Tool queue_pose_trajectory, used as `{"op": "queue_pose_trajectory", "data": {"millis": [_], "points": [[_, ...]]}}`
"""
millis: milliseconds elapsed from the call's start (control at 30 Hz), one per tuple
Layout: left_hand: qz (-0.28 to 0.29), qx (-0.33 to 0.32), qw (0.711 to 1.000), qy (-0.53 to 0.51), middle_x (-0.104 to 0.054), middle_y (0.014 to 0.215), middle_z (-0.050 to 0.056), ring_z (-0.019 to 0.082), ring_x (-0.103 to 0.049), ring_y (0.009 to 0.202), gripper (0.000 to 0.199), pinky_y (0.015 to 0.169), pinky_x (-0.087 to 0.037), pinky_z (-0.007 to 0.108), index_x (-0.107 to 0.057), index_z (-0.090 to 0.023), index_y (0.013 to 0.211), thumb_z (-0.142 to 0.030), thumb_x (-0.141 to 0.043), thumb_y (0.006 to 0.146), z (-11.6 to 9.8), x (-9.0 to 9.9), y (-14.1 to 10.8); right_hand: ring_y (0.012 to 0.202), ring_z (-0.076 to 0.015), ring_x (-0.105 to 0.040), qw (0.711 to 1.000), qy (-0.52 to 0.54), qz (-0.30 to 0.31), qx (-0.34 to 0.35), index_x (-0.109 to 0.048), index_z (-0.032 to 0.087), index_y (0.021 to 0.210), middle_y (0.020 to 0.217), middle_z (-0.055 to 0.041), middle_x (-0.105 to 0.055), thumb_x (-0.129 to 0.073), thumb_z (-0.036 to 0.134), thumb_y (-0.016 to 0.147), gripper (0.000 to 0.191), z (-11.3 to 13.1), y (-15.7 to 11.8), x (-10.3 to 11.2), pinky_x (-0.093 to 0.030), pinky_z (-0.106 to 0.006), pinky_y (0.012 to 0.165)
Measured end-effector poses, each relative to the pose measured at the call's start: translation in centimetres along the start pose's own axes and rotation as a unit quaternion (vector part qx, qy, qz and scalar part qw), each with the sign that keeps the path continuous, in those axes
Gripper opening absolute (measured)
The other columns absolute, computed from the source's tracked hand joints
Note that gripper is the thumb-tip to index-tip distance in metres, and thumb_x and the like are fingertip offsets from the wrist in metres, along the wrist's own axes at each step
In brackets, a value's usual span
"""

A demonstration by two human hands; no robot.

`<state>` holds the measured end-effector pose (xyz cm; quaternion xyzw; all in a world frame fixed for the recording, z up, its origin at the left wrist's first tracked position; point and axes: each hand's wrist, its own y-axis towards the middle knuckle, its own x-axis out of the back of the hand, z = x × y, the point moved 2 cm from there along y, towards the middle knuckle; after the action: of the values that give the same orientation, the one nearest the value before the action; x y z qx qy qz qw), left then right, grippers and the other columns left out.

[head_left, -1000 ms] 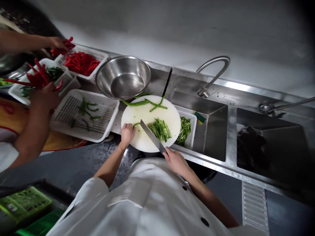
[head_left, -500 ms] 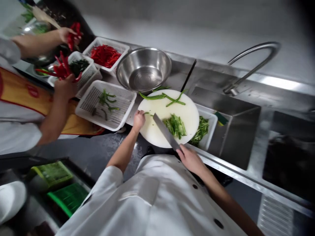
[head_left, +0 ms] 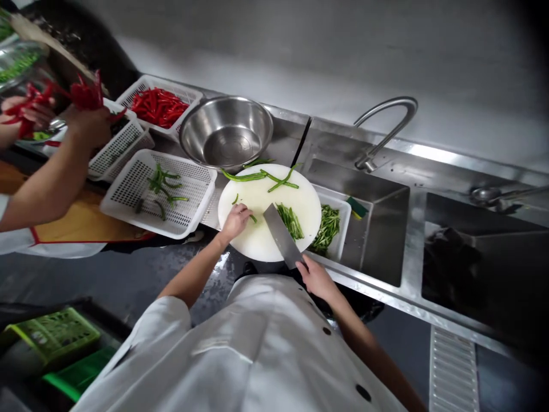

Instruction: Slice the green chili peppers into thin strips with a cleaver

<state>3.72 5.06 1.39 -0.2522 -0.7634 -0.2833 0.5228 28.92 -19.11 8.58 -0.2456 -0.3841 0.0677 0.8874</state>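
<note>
The knife (head_left: 282,234) is positioned at the centre of the frame, blade slanting over the lower part of the round white cutting board (head_left: 251,243), beside the cut green strips (head_left: 290,222). The right hand (head_left: 316,278) is wrapped around its handle. The left hand (head_left: 235,222), left of the blade, pinches a short green piece (head_left: 253,218) at the fingertips. Long green pods (head_left: 244,177) lie along the board's upper edge. Upper centre-left: steel bowl (head_left: 227,143). Centre-left: white basket (head_left: 128,186) containing green stems (head_left: 161,184). Upper left: a co-worker's hand (head_left: 91,127) gripping red peppers (head_left: 87,94).
</note>
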Motion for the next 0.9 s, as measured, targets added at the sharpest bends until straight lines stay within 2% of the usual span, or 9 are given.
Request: {"op": "queue_pose_trajectory", "data": {"millis": [100,233,533,733,833,900], "points": [[-0.034,-0.032,0.999,-0.013,-0.07,0.107,0.011,0.023,-0.065,0.098,0.033,0.092,-0.056,0.039,-0.077,-0.019,0.111,-0.01,-0.047,0.103,-2.6,-2.1,-3.2,0.101,-0.0282,-0.073,0.995,-0.095,0.014,0.01,-0.067,0.021,0.126,0.109,-0.0114,-0.078,-0.046,0.032,0.11,0.029,0.2,-1.1,0.8,-0.048,-0.033,0.085],[-0.061,-0.07,0.995,-0.022,-0.072,0.109,0.013,0.024,-0.066,0.1,0.03,0.093,-0.058,0.041,-0.075,-0.016,0.114,-0.007,-0.049,0.101,-4.2,-3.7,-5.5,0.099,-0.0295,-0.073,0.982,-0.178,0.064,0.01,-0.066,0.021,0.132,0.104,-0.0116,-0.078,-0.044,0.033,0.112,0.032,1.2,-1.7,1.1,-0.045,-0.033,0.08],[-0.095,-0.09,0.991,-0.03,-0.072,0.109,0.011,0.022,-0.064,0.097,0.023,0.09,-0.061,0.038,-0.071,-0.018,0.111,-0.013,-0.049,0.106,-4.5,-3.5,-6.1,0.096,-0.0302,-0.073,0.97,-0.216,0.108,0.02,-0.063,0.021,0.133,0.101,-0.0117,-0.077,-0.041,0.035,0.113,0.033,2.9,-2.4,3.6,-0.04,-0.032,0.071],[-0.079,-0.091,0.992,-0.037,-0.07,0.104,0.009,0.022,-0.063,0.093,0.022,0.088,-0.059,0.039,-0.07,-0.019,0.109,-0.015,-0.049,0.106,-4.5,-3.9,-5.9,0.095,-0.0283,-0.073,0.97,-0.207,0.127,0.014,-0.064,0.021,0.129,0.098,-0.0106,-0.076,-0.044,0.036,0.112,0.03,3.0,-3.6,6.0,-0.039,-0.031,0.072],[-0.076,-0.09,0.992,-0.038,-0.07,0.102,0.009,0.022,-0.062,0.091,0.023,0.087,-0.058,0.039,-0.07,-0.019,0.109,-0.016,-0.047,0.107,-4.4,-4.0,-5.8,0.098,-0.028,-0.072,0.974,-0.182,0.13,0.022,-0.064,0.02,0.128,0.101,-0.0109,-0.077,-0.046,0.036,0.112,0.029,2.8,-2.9,5.7,-0.041,-0.03,0.076],[-0.076,-0.09,0.992,-0.05,-0.07,0.102,0.009,0.022,-0.062,0.09,0.024,0.087,-0.057,0.039,-0.07,-0.019,0.11,-0.017,-0.046,0.108,-4.5,-4.0,-5.8,0.1,-0.0272,-0.072,0.978,-0.161,0.128,0.039,-0.064,0.02,0.124,0.104,-0.0115,-0.077,-0.045,0.033,0.112,0.027,3.0,-1.5,4.3,-0.043,-0.03,0.078]]}}
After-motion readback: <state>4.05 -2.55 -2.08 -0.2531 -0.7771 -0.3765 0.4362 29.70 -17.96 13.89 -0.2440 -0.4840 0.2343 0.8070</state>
